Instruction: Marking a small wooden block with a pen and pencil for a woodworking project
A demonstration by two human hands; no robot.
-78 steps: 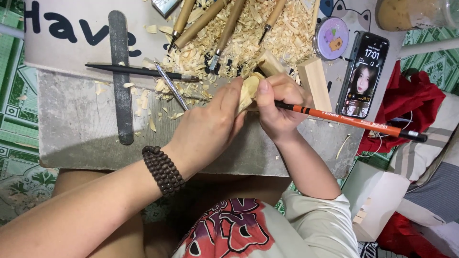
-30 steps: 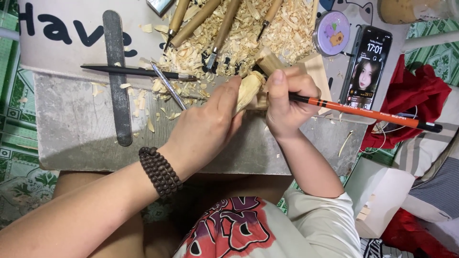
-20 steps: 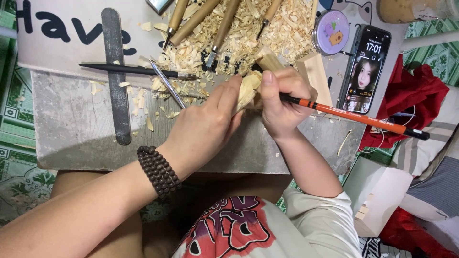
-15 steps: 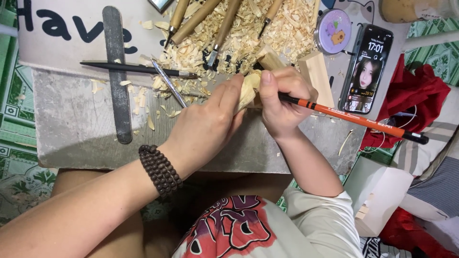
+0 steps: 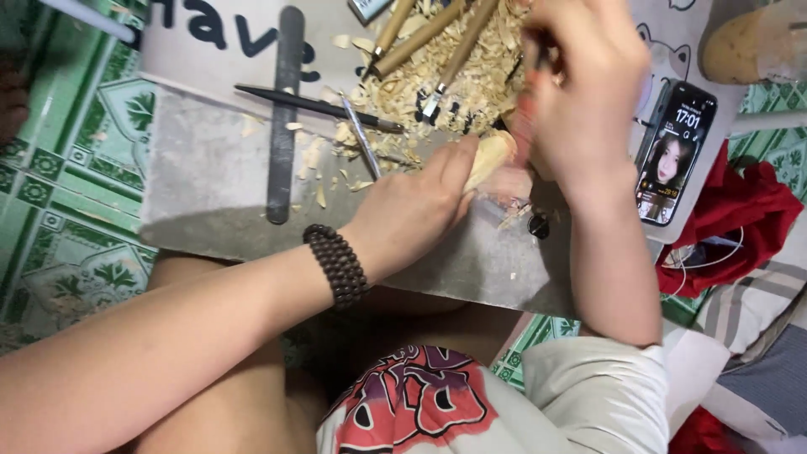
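Right hand [image 5: 580, 92] now raised above carving [image 5: 490, 157].

A grey stone slab [image 5: 202, 185] served as the work surface, resting over a green patterned tile floor [image 5: 59, 219]. On it lay a long flat file [image 5: 284, 118], a dark slim tool [image 5: 315, 107], a thin metal pick [image 5: 363, 147] and a heap of wood shavings [image 5: 437, 71] among wooden-handled chisels [image 5: 420, 38]. A phone [image 5: 675, 151] lay at the right edge.

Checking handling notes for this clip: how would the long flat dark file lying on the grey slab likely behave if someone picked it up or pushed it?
The file looks like a straight, flat metal strip, so probably stiff and fairly heavy for its size. Lying flat on the grey slab, it should slide rather than roll. Wood shavings beside it might get swept along.
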